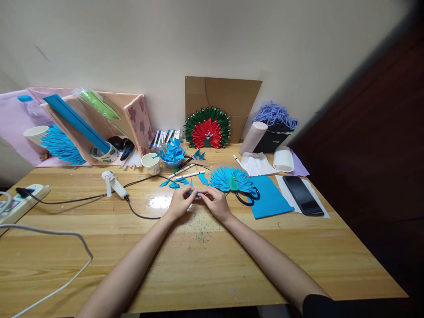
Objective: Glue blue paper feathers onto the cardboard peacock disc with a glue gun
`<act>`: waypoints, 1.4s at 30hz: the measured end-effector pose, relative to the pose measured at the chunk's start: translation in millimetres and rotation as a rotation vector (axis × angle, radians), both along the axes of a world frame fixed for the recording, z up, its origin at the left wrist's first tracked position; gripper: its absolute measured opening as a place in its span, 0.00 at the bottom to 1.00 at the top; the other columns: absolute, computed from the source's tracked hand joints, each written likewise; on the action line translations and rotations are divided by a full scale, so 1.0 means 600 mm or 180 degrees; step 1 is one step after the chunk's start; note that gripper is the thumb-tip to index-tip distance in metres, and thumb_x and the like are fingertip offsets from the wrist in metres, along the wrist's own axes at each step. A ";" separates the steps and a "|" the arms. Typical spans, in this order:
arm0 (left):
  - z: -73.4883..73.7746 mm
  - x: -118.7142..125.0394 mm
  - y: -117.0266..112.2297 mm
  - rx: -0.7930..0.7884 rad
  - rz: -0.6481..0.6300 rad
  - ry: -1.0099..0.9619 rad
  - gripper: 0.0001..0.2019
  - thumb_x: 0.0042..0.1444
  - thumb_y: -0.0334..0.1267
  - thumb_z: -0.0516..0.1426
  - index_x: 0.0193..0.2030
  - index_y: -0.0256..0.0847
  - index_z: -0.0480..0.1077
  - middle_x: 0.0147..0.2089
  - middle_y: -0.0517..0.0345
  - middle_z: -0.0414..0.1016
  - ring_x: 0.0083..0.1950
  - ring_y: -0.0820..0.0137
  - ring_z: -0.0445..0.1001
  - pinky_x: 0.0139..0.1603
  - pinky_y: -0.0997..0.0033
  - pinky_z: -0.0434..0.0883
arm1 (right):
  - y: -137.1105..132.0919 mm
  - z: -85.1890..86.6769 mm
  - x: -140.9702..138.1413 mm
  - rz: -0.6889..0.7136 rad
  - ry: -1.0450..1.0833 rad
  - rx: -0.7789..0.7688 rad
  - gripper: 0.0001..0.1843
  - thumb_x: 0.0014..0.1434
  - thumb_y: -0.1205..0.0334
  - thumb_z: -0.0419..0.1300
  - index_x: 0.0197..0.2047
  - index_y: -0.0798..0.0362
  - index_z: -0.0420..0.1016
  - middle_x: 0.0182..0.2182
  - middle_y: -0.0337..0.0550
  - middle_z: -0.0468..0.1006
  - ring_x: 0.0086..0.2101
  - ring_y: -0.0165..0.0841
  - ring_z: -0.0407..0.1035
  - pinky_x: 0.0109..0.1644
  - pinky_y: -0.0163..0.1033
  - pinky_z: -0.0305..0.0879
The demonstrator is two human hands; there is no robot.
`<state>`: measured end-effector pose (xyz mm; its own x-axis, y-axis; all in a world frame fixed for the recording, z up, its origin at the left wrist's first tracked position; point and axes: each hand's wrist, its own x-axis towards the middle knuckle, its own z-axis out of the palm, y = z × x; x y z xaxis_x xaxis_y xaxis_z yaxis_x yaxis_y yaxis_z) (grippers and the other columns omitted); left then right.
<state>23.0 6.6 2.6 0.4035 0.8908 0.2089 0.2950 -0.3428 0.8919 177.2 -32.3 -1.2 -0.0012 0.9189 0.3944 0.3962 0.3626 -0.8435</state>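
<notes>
My left hand (182, 201) and my right hand (215, 202) meet over the middle of the table. Their fingers pinch a small blue foam piece (195, 193) between them; most of it is covered. Just beyond lie loose blue petal pieces (174, 185) and markers (190, 175). A blue peacock fan (228, 179) with a green body lies by my right hand. Black scissor handles (248, 198) stick out from under it. Small blue and dark scraps (200, 225) are strewn over the wood below my hands.
A glue gun (115, 185) with its black cord lies left, near a power strip (23, 205). Behind stand a paper cup (151, 163), a bowl of blue pieces (172, 161) and a red-green peacock (208, 130). At right are a blue sheet (270, 198) and a phone (303, 195).
</notes>
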 end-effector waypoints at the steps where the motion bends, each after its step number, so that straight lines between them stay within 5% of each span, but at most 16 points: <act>1: 0.000 0.000 0.000 0.0047 0.0023 0.0018 0.13 0.56 0.44 0.51 0.29 0.38 0.70 0.29 0.57 0.71 0.31 0.70 0.70 0.31 0.72 0.67 | 0.000 0.000 0.000 -0.0025 0.0021 -0.0021 0.07 0.57 0.61 0.56 0.34 0.50 0.76 0.32 0.44 0.77 0.34 0.34 0.71 0.37 0.39 0.69; 15: 0.001 0.001 0.000 0.0478 0.0294 -0.0057 0.09 0.56 0.42 0.54 0.36 0.41 0.71 0.35 0.55 0.74 0.38 0.69 0.71 0.39 0.70 0.68 | 0.005 -0.005 0.000 -0.0281 0.0185 -0.0074 0.09 0.56 0.58 0.56 0.32 0.52 0.75 0.30 0.43 0.76 0.31 0.32 0.70 0.34 0.36 0.67; 29: 0.000 0.001 0.002 0.0636 0.0265 -0.0164 0.08 0.56 0.39 0.54 0.32 0.40 0.72 0.32 0.57 0.73 0.36 0.70 0.71 0.39 0.70 0.66 | 0.011 -0.011 0.004 0.0040 0.0590 -0.0523 0.11 0.56 0.55 0.56 0.35 0.54 0.73 0.32 0.43 0.75 0.27 0.30 0.71 0.31 0.35 0.69; 42: -0.003 0.001 0.004 0.0532 0.0273 -0.0164 0.08 0.55 0.39 0.54 0.31 0.40 0.72 0.31 0.57 0.73 0.35 0.70 0.71 0.37 0.72 0.66 | 0.006 -0.007 0.002 -0.0193 -0.0064 0.0024 0.07 0.57 0.61 0.56 0.33 0.53 0.74 0.30 0.43 0.76 0.31 0.32 0.70 0.35 0.36 0.66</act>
<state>23.4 9.2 0.6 0.3125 0.8727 0.3752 0.2850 -0.4629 0.8393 178.5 -28.4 -5.1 0.0463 0.9146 0.4018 0.4343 0.3438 -0.8326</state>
